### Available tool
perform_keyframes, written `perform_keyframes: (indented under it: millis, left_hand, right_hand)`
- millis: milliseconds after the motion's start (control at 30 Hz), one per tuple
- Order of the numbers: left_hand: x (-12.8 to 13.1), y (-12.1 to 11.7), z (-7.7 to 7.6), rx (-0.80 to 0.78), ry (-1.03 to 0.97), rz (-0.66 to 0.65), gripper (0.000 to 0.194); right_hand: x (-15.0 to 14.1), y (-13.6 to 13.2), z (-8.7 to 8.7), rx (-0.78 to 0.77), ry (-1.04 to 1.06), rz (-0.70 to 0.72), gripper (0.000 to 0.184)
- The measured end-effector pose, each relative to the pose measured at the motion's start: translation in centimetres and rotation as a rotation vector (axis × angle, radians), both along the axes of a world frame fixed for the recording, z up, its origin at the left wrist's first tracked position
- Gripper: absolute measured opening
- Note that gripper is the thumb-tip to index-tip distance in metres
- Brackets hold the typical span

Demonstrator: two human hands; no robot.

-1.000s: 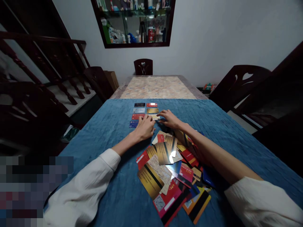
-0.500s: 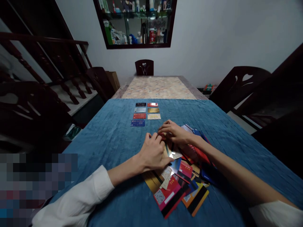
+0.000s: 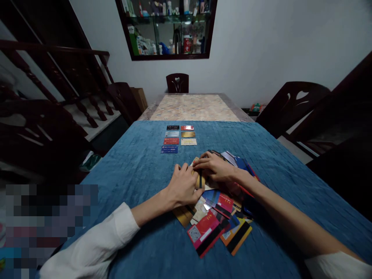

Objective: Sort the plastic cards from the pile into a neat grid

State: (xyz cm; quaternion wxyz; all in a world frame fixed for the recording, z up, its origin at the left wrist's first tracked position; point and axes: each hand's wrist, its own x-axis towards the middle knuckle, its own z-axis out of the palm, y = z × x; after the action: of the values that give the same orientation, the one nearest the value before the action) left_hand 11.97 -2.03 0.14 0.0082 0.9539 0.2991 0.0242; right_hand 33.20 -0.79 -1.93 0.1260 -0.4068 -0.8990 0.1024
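Note:
A loose heap of plastic cards lies on the blue tablecloth under both hands. My left hand (image 3: 183, 185) is at its left side, with fingers curled and thumb below, closed around a gold card (image 3: 200, 181) with a dark stripe. Against it, my right hand (image 3: 215, 166) bends over the top of the heap. Its fingers are curled together near the left fingertips, and what they grip is hidden. Closer to me are a red and pink card (image 3: 205, 232) with a square code and a yellow-orange card (image 3: 237, 237) with a black stripe.
Several cards lie in two columns beyond the hands, among them a blue card (image 3: 169, 149), a red card (image 3: 171, 141) and a white card (image 3: 188, 142). The blue tablecloth (image 3: 130, 162) covers the near table. Dark wooden chairs (image 3: 290, 102) stand around it.
My left hand has shifted slightly left and up, and the gold card now shows more clearly beside its thumb. The right hand stays over the heap. The laid-out cards have not moved.

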Motion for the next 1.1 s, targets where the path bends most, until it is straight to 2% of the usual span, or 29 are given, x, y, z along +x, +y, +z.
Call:
perform_keyframes:
  millis: [333, 467, 567, 767, 1100]
  left_hand:
    - [-1.8, 0.8, 0.6, -0.091, 0.027, 0.021, 0.027]
    - [-1.7, 0.6, 0.4, -0.093, 0.005, 0.026, 0.034]
    - [-1.5, 0.6, 0.2, -0.09, -0.024, 0.036, 0.037]
    - [-1.5, 0.8, -0.1, -0.079, -0.024, 0.033, 0.026]
    - [-1.7, 1.4, 0.1, -0.115, -0.048, 0.048, 0.018]
  right_hand:
    - [-0.1, -1.2, 0.3, 0.029, 0.01, -0.067, 0.044]
    - [-0.3, -1.5, 0.7, 0.019, -0.013, -0.092, 0.037]
    - [-0.5, -1.6, 0.9, 0.03, -0.036, -0.093, 0.034]
    - [-0.7, -1.8, 0.7, 0.044, 0.029, -0.04, 0.033]
    - [-0.4, -1.5, 0.0, 0.039, 0.089, -0.004, 0.033]
